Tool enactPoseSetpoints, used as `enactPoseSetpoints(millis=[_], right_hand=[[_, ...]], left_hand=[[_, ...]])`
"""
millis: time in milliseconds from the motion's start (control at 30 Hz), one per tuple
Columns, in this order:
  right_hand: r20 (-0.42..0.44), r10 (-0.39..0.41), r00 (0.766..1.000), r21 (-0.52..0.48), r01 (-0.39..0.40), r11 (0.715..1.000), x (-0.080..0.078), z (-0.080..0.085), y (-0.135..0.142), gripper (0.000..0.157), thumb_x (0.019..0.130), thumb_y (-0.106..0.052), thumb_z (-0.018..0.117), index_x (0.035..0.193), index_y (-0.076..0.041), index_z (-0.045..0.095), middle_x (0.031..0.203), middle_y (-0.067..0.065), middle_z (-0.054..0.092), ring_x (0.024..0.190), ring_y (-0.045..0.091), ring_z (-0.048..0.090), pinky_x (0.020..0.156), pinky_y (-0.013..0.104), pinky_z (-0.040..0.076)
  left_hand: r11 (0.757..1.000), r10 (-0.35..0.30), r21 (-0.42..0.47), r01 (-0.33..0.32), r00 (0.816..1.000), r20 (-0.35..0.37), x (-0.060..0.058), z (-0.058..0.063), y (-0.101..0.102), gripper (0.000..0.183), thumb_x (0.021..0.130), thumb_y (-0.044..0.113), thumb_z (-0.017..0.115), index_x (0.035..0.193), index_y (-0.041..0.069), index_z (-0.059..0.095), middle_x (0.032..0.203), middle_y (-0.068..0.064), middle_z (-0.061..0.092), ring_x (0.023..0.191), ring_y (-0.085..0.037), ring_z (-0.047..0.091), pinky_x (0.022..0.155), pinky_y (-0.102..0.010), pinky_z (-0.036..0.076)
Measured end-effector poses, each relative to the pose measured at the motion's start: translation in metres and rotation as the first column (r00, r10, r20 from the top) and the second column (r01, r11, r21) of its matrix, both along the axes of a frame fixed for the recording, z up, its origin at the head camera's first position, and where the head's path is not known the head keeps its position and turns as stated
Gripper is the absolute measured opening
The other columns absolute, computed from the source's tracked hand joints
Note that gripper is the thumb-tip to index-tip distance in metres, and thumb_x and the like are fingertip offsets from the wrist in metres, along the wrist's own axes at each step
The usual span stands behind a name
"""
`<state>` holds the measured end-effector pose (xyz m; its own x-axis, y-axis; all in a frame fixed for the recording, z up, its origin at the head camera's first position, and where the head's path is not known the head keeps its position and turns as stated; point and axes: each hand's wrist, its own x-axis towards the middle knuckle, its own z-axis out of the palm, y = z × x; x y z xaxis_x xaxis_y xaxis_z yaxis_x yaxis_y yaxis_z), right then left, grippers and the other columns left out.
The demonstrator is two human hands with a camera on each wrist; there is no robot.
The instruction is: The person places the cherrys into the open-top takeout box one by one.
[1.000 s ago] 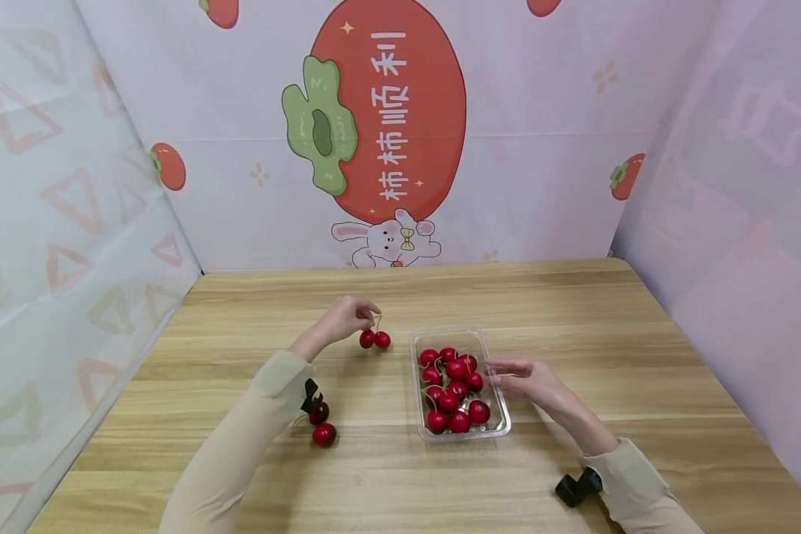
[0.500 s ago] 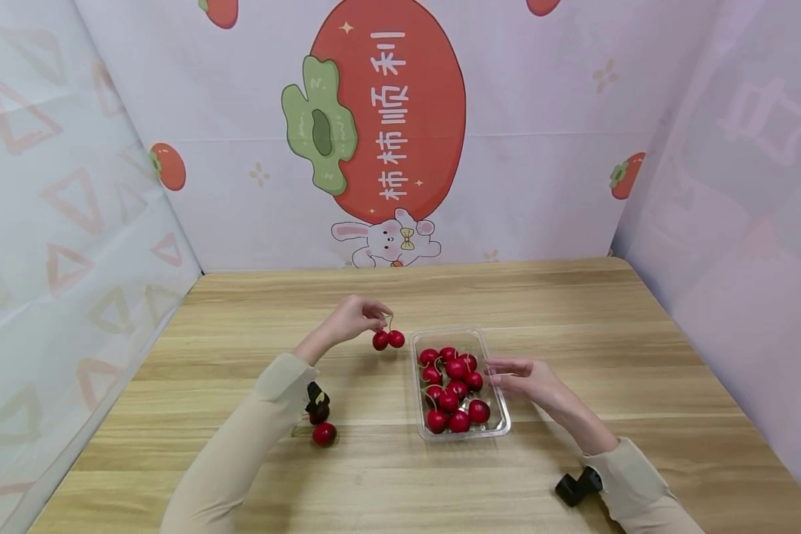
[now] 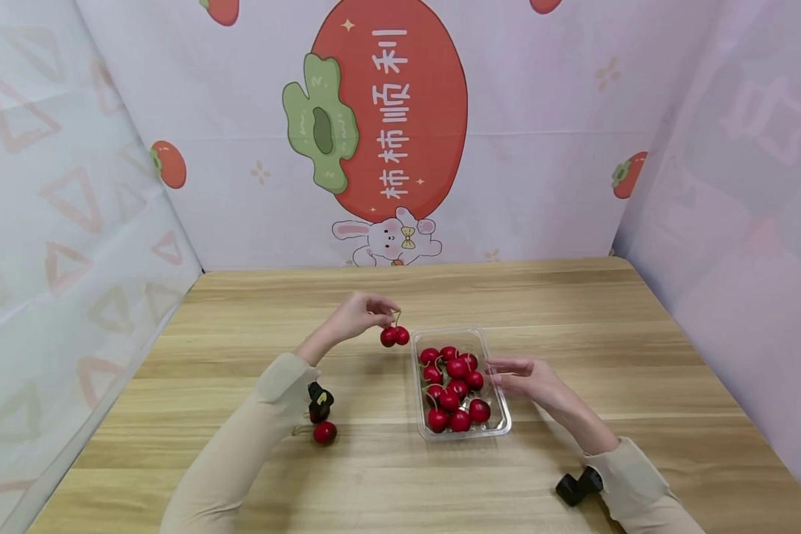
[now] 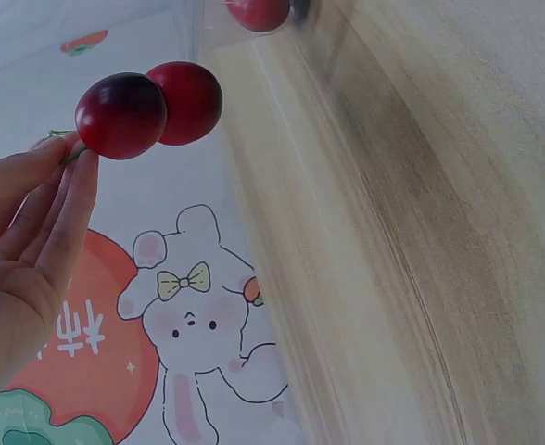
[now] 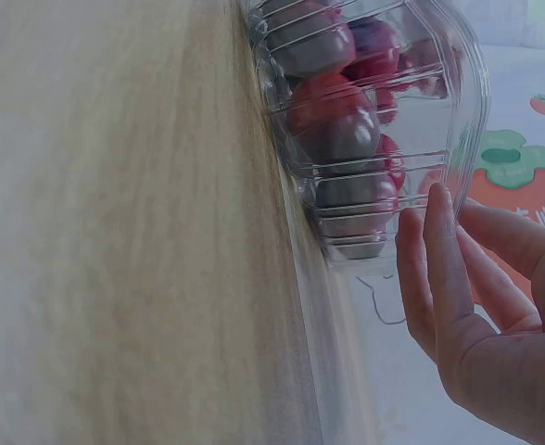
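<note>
My left hand pinches the thin green stems of a pair of dark red cherries between thumb and fingertips. In the left wrist view the cherries hang side by side, clear of the table. A transparent plastic box with several cherries inside stands just right of them. My right hand is at the box's right side. In the right wrist view its fairly straight fingers touch the box near the rim.
Left of the box, a loose cherry lies on the wooden table; another is mostly hidden behind the black wrist camera. A printed cloth stands behind the table, with cloth walls at both sides.
My left hand has moved right with the pair of cherries, bringing them close to the box's far left corner. The right hand and the box have stayed in place.
</note>
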<state>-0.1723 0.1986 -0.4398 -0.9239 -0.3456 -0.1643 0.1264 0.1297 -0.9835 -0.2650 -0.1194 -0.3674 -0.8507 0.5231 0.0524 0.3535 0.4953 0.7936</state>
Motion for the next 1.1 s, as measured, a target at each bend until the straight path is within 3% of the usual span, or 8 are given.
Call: enactPoseSetpoints(millis=[233, 533, 733, 900, 1100], right_hand=[[0.005, -0.002, 1.000, -0.002, 0.002, 1.000, 0.000, 0.000, 0.001, 0.051, 0.082, -0.016, 0.062, 0.122, 0.010, 0.044, 0.120, 0.025, 0.049, 0.098, 0.019, 0.059, 0.083, 0.029, 0.047], [-0.001, 0.003, 1.000, -0.004, -0.003, 1.000, 0.000, -0.001, 0.001, 0.052, 0.082, -0.016, 0.062, 0.122, 0.011, 0.044, 0.119, 0.024, 0.051, 0.097, 0.018, 0.059, 0.082, 0.029, 0.047], [0.007, 0.000, 1.000, -0.002, 0.000, 1.000, 0.000, -0.001, 0.002, 0.052, 0.081, -0.016, 0.063, 0.123, 0.010, 0.044, 0.120, 0.025, 0.050, 0.099, 0.019, 0.058, 0.083, 0.028, 0.046], [-0.001, 0.010, 1.000, -0.005, -0.010, 1.000, 0.000, -0.002, 0.002, 0.051, 0.082, -0.015, 0.062, 0.123, 0.010, 0.044, 0.121, 0.025, 0.049, 0.100, 0.022, 0.058, 0.084, 0.029, 0.046], [-0.007, 0.016, 1.000, -0.003, -0.016, 1.000, -0.001, -0.003, 0.002, 0.050, 0.083, -0.015, 0.061, 0.123, 0.009, 0.044, 0.121, 0.025, 0.049, 0.102, 0.024, 0.057, 0.084, 0.029, 0.046]], left_hand=[[1.000, 0.006, 0.012, -0.006, 1.000, 0.003, 0.004, 0.008, 0.005, 0.019, 0.081, 0.005, 0.061, 0.100, 0.000, 0.065, 0.085, -0.012, 0.065, 0.072, -0.015, 0.063, 0.067, -0.026, 0.052], [0.998, -0.048, 0.052, 0.047, 0.999, 0.016, 0.009, 0.013, 0.016, 0.019, 0.082, 0.005, 0.060, 0.101, 0.000, 0.065, 0.088, -0.012, 0.065, 0.074, -0.015, 0.063, 0.069, -0.026, 0.051], [0.993, -0.086, 0.077, 0.085, 0.996, 0.004, 0.010, 0.014, 0.022, 0.019, 0.083, 0.004, 0.059, 0.101, -0.002, 0.064, 0.088, -0.011, 0.066, 0.075, -0.015, 0.063, 0.069, -0.027, 0.051], [0.991, -0.103, 0.083, 0.101, 0.994, 0.021, 0.011, 0.012, 0.028, 0.018, 0.084, 0.003, 0.058, 0.100, 0.000, 0.064, 0.089, -0.011, 0.066, 0.075, -0.015, 0.063, 0.074, -0.034, 0.051], [0.987, -0.138, 0.086, 0.134, 0.990, 0.041, 0.012, 0.011, 0.036, 0.018, 0.084, 0.002, 0.058, 0.100, -0.001, 0.064, 0.093, -0.012, 0.065, 0.076, -0.016, 0.063, 0.072, -0.029, 0.051]])
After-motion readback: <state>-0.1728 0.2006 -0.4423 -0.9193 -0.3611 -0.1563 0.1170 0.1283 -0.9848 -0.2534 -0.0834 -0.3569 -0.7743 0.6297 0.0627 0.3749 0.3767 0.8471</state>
